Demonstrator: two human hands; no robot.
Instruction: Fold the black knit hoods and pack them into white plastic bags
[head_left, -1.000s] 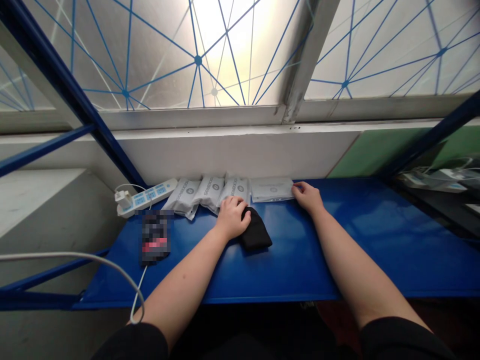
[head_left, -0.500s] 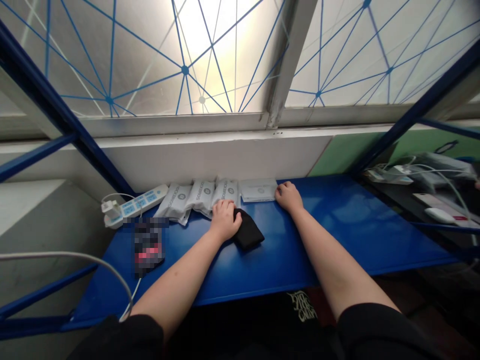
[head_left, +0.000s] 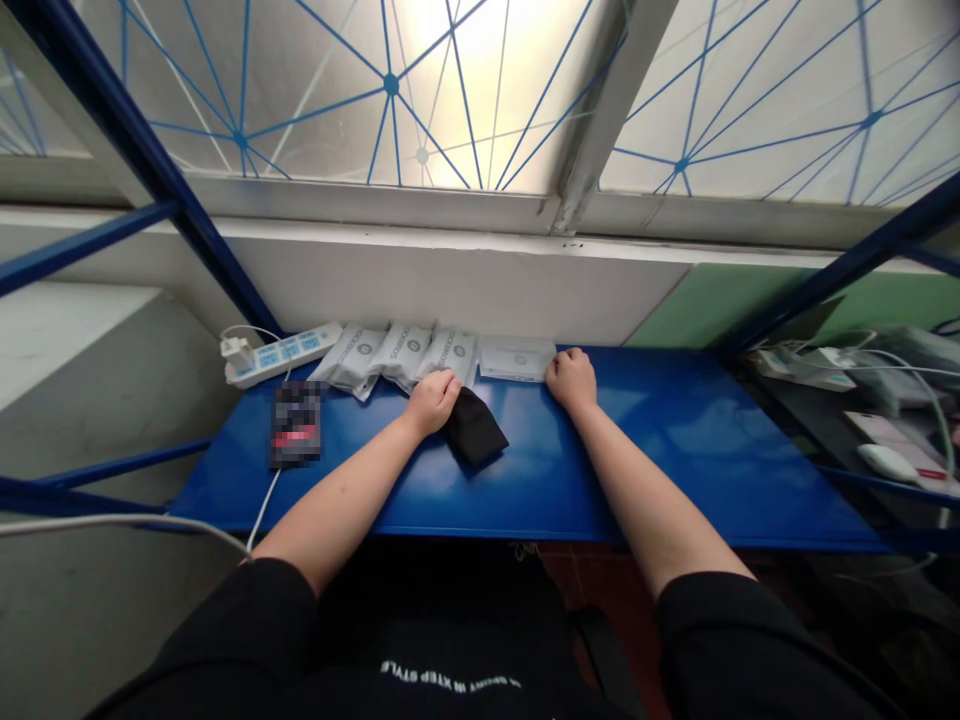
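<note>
My left hand is closed round the upper end of a folded black cloth, whose wide lower end rests on the blue table. The cloth's exact kind cannot be told. My right hand is curled at the right edge of a flat whitish plastic bag, its fingertips partly hidden. Left of that bag, three plump printed plastic packages, the left package, the middle package and the right package, lie in a row near the wall.
A power strip with a plugged-in charger lies at the back left. In front of it is a blurred-out device with a white cable. Blue frame bars rise on both sides. A neighbouring dark table holds a white mouse and cables.
The camera view has tilted down and shifted. My left hand has closed more tightly on the black cloth, which sits slightly further left. My right hand stays by the flat bag.
</note>
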